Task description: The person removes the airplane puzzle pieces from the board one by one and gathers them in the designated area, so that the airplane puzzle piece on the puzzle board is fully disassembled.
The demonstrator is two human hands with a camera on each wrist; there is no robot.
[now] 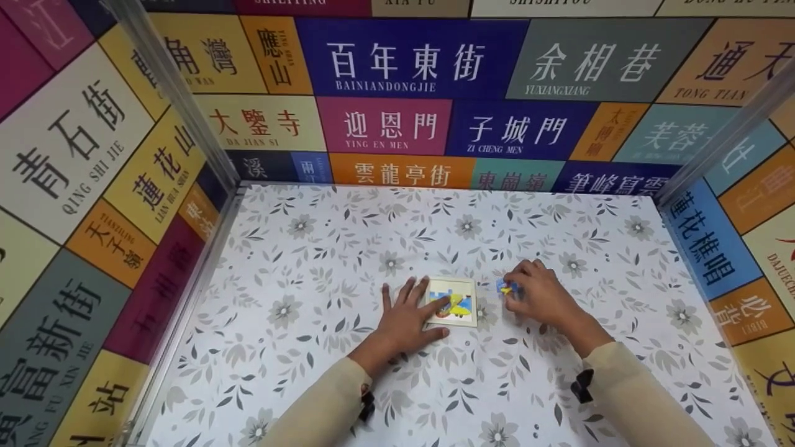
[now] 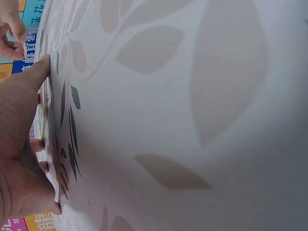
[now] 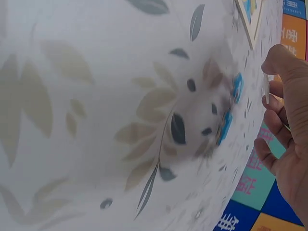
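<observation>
A small square jigsaw puzzle (image 1: 461, 305) in a pale frame lies on the patterned tabletop, showing a yellow and blue picture. My left hand (image 1: 404, 318) rests on its left side with spread fingers, one fingertip touching the picture and the thumb by the lower edge. To the right of the frame, my right hand (image 1: 539, 292) pinches a thin puzzle piece (image 3: 266, 88) between thumb and fingers, seen edge-on in the right wrist view. Blue and yellow show at its fingertips in the head view. Below that hand, a blue piece (image 3: 237, 88) and another blue piece (image 3: 224, 128) lie on the table.
The white tabletop (image 1: 298, 360) bears a grey leaf and flower print. Panels with coloured Chinese street-name signs (image 1: 410, 59) enclose it at the back and both sides, with a clear corner strip (image 1: 180, 93) at the left.
</observation>
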